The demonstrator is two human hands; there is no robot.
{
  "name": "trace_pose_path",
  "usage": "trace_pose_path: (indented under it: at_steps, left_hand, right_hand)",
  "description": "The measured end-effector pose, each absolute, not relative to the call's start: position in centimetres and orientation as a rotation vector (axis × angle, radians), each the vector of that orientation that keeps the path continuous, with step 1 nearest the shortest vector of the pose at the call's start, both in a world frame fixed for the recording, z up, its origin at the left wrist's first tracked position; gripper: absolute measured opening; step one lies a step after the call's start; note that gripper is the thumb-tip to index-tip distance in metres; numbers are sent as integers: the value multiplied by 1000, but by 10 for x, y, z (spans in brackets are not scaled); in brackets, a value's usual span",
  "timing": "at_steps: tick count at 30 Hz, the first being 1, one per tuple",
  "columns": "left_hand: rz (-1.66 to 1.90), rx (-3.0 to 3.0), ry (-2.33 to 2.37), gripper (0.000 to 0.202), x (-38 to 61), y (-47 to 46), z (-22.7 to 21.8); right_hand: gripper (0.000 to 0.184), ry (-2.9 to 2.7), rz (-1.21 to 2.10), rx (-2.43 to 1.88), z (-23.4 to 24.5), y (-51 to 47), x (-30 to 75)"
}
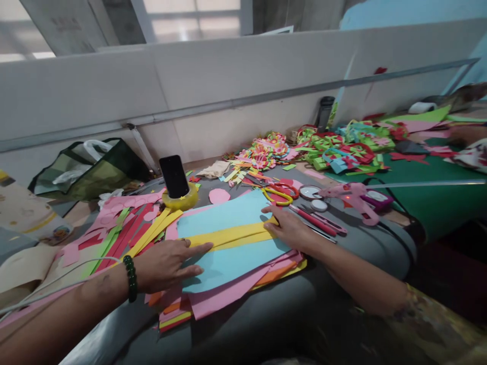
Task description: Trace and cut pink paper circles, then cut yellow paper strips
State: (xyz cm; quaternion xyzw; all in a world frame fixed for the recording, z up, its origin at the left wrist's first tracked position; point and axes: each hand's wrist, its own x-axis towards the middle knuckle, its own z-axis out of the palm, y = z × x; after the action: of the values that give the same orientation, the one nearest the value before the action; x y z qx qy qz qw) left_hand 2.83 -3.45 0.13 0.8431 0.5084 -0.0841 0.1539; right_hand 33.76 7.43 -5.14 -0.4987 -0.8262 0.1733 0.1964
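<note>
A long yellow strip (232, 235), folded or doubled along its length, lies across a light blue sheet (228, 268). My left hand (171, 263) rests at the strip's left end, index finger stretched along it and thumb out on the blue sheet. At the other end, my right hand (287, 228) has its fingers closed on the strip's tip. Under the blue sheet is a stack of pink sheets (216, 300), with orange and yellow edges showing. Whether the strip is one folded piece or two layers, I cannot tell.
Behind the stack, a phone (174, 176) leans in a yellow tape roll (181, 198). To the right lie yellow-handled scissors (279, 196), a red pen-like tool (317, 221) and a pink glue gun (353, 197). Coloured strips (125, 230) cover the left side; colourful cut pieces (266, 152) are heaped behind.
</note>
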Motion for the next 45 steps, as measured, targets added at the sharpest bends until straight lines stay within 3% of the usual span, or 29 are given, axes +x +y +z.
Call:
trace_pose_path:
  at_steps: [11, 21, 31, 38, 45]
  left_hand:
    - [-11, 2625, 1340, 57, 66, -25, -10]
    - [-273, 2709, 1331, 74, 93, -4, -1]
    - [6, 2727, 1136, 72, 116, 11, -18]
    - [-196, 2729, 1193, 75, 134, 26, -8]
    - [-235, 2860, 1129, 83, 141, 26, -8]
  right_hand:
    - [38, -2308, 498, -1389, -54, 73, 338]
    - [41, -2278, 512, -1387, -55, 72, 339]
    - [43, -2227, 604, -1354, -49, 69, 339]
    - [28, -2174, 725, -1313, -42, 72, 348]
    - [26, -2080, 722, -1389, -47, 75, 351]
